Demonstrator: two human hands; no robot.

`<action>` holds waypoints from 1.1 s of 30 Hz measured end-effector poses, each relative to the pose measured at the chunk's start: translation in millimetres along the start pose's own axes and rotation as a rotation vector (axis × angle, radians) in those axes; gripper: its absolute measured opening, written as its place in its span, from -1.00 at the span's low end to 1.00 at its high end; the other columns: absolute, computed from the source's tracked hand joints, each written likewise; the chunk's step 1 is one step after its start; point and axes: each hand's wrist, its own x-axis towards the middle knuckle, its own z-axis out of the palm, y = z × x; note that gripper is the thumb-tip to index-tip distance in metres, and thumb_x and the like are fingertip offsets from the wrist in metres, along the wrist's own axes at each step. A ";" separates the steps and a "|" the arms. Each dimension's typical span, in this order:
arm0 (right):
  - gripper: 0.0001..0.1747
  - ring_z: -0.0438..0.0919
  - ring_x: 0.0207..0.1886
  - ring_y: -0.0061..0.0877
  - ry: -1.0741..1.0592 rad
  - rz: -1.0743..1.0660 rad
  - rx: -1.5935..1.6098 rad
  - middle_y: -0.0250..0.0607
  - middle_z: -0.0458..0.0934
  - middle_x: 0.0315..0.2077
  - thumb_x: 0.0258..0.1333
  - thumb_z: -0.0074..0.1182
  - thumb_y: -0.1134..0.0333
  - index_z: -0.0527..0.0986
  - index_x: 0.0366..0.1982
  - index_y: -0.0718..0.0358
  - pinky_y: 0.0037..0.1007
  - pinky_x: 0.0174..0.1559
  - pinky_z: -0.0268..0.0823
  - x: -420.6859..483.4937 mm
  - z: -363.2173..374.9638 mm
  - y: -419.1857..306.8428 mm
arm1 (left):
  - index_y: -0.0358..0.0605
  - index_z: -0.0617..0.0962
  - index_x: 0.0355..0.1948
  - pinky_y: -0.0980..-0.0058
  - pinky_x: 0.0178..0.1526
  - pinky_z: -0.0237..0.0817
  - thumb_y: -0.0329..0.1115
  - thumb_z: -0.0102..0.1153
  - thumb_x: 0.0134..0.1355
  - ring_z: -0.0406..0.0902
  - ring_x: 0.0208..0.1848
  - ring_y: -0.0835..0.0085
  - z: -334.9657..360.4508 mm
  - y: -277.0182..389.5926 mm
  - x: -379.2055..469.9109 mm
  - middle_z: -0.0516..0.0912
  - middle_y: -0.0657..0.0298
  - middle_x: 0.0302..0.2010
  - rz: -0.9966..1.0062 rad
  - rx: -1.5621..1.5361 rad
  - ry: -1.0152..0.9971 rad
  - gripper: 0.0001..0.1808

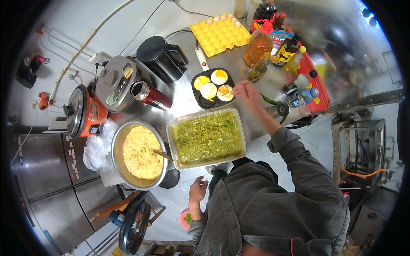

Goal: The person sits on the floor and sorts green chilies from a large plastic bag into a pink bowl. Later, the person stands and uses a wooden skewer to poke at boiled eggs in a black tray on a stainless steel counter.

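Observation:
My right hand [246, 93] grips thin wooden chopsticks [253, 81], their tips on the browned egg [226, 93] in the lower right well of a black four-well frying pan [200, 96]. Each of the other wells holds an egg too, white with yellow patches. The pan's white handle [201, 59] points away from me. My left hand [197, 191] hangs beside my body below the table edge, empty, with fingers loosely apart. Nearest me on the table is a clear plastic tub [242, 132] of chopped green peppers [208, 137].
At left, a steel bowl [117, 153] holds pale shreds and a utensil, near a red thermos [157, 99], an electric pressure cooker [112, 80] and a black kettle [157, 60]. A yellow egg tray [221, 36] lies behind the pan. Bottles, including an oil jug [258, 46], crowd the right.

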 end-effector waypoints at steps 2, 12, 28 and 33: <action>-0.73 0.67 -0.24 -0.52 -0.038 -0.076 -0.058 -0.17 0.64 -0.26 0.50 -0.11 0.27 0.44 -0.09 0.37 -0.48 -0.13 0.56 -3.1 3.7 -0.3 | -0.16 0.52 0.22 0.23 0.02 0.48 -0.07 0.17 0.30 0.70 -0.06 0.08 0.5 -2.1 0.8 0.73 -0.03 -0.08 0.004 0.014 0.010 -0.45; -0.72 0.71 -0.20 -0.43 0.127 -0.086 0.003 -0.09 0.66 -0.27 0.49 -0.15 0.32 0.44 -0.10 0.43 -0.44 -0.15 0.57 54.2 5.8 16.3 | -0.17 0.52 0.22 0.25 -0.03 0.50 -0.07 0.18 0.30 0.72 -0.11 0.11 3.3 -6.6 1.6 0.74 -0.03 -0.10 0.014 0.006 -0.002 -0.44; -0.81 0.63 -0.42 -0.28 -0.170 -0.288 -0.674 -0.08 0.57 -0.49 0.37 -0.09 0.36 0.44 -0.23 0.37 -0.25 -0.32 0.46 118.9 7.3 4.7 | -0.22 0.53 0.19 0.26 -0.06 0.50 -0.08 0.18 0.31 0.72 -0.14 0.11 6.9 -4.1 1.9 0.74 -0.05 -0.12 0.046 -0.011 0.029 -0.46; -0.84 0.64 -0.42 -0.42 -0.158 -0.235 -0.435 -0.12 0.58 -0.48 0.35 -0.09 0.40 0.45 -0.24 0.37 -0.43 -0.31 0.52 105.8 2.7 18.9 | -0.20 0.53 0.19 0.25 -0.06 0.50 -0.08 0.18 0.31 0.71 -0.13 0.11 10.0 -9.2 3.9 0.74 -0.04 -0.12 0.041 -0.011 0.008 -0.46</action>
